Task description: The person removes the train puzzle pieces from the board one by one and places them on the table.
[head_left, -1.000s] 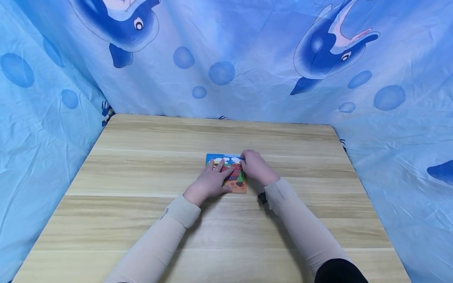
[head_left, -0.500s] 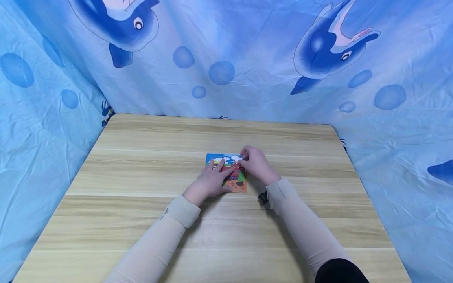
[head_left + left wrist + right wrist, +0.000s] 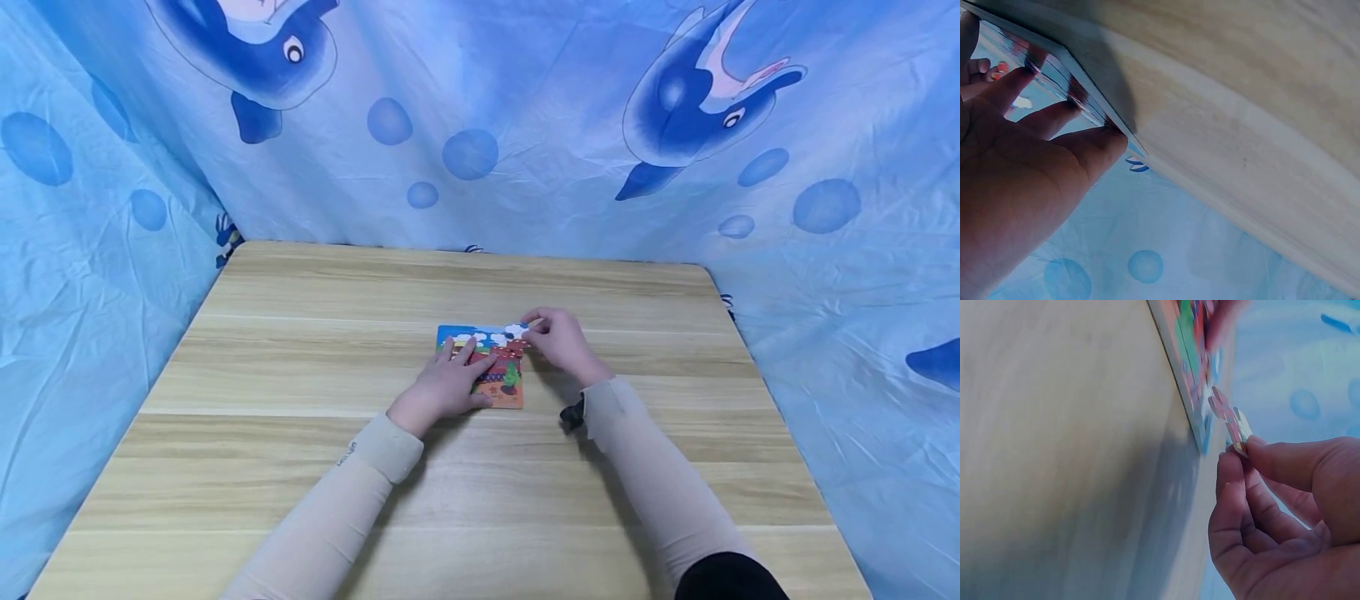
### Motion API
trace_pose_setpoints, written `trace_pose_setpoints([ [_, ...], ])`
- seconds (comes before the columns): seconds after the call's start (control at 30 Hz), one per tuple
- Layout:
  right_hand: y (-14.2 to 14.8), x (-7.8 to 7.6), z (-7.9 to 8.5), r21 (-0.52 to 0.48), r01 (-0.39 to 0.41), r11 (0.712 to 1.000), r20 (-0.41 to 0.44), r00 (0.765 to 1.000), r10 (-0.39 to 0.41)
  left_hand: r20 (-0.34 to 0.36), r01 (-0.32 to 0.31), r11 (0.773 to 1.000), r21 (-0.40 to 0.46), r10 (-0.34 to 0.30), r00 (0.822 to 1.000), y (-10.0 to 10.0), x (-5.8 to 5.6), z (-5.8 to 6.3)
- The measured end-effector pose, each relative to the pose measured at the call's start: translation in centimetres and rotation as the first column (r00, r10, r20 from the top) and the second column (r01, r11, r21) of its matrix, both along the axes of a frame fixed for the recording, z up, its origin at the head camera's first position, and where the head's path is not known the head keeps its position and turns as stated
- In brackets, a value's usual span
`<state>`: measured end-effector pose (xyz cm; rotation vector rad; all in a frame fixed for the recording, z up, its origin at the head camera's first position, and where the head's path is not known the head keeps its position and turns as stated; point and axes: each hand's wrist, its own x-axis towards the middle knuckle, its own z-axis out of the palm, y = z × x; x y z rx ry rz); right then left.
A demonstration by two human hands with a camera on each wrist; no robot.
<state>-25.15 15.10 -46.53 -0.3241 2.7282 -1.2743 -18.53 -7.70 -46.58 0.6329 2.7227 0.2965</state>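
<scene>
A small colourful jigsaw puzzle (image 3: 510,390) in a flat tray lies near the middle of the table, showing blue sky, white clouds and a red house. My left hand (image 3: 444,387) rests on it with spread fingers. In the left wrist view, fingertips (image 3: 1113,134) lie on the board's surface near its edge. Between thumb and fingers, my right hand (image 3: 561,340) pinches a puzzle piece (image 3: 1232,422) over the puzzle's upper right corner. That piece is red with white, and its thin edge shows in the right wrist view, raised off the board.
The wooden table (image 3: 300,350) stretches out on all sides of the puzzle. A blue curtain (image 3: 525,192) with dolphins hangs behind and beside it. A small black object (image 3: 572,415) sits at my right wrist under the sleeve cuff.
My right hand has moved right and lifted the puzzle piece from the upper right corner, leaving the piece partly out past the board's edge. The left hand stays put.
</scene>
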Motion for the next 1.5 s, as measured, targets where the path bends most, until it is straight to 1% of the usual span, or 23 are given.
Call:
trace_pose_setpoints([
  [0.23,3.6,-0.4,0.3,0.008,0.066,0.998,0.053,0.996,-0.067,0.007,0.002,1.0,-0.008,-0.002,1.0,0.0,0.2,0.2],
  [0.43,6.7,-0.3,1.0,0.0,0.108,0.994,0.113,0.988,-0.108,0.012,-0.003,1.0,-0.001,0.003,1.0,0.0,0.2,0.3],
  [0.53,8.3,-0.2,1.2,0.001,0.13,0.992,0.131,0.983,-0.129,0.011,-0.005,1.0,0.004,0.005,1.0,0.1,0.2,0.4],
  [0.63,10.1,-0.3,1.2,0.018,0.156,0.988,0.141,0.978,-0.157,0.008,-0.004,1.0,0.004,0.004,1.0,0.1,0.2,0.5],
  [0.77,12.4,-0.4,1.2,0.039,0.168,0.985,0.154,0.973,-0.172,0.004,0.001,1.0,0.001,-0.001,1.0,0.2,0.2,0.4],
  [0.93,14.7,-0.6,1.3,0.032,0.168,0.985,0.188,0.967,-0.171,0.007,0.0,1.0,-0.003,0.0,1.0,0.2,0.2,0.5],
  [1.07,15.4,-0.8,1.1,0.042,0.189,0.981,0.215,0.957,-0.193,0.003,-0.001,1.0,-0.009,0.001,1.0,0.1,0.2,0.4],
  [1.13,15.4,-0.8,1.0,0.07,0.202,0.977,0.221,0.952,-0.213,0.002,0.001,1.0,-0.009,-0.001,1.0,0.0,0.2,0.4],
  [1.33,15.1,-0.9,0.7,0.178,0.228,0.957,0.189,0.947,-0.26,0.002,0.0,1.0,-0.01,0.0,1.0,0.0,0.2,0.1],
  [1.5,15.1,-1.1,0.6,0.198,0.223,0.955,0.203,0.943,-0.262,0.005,-0.002,1.0,-0.011,0.002,1.0,0.1,0.2,0.2],
])
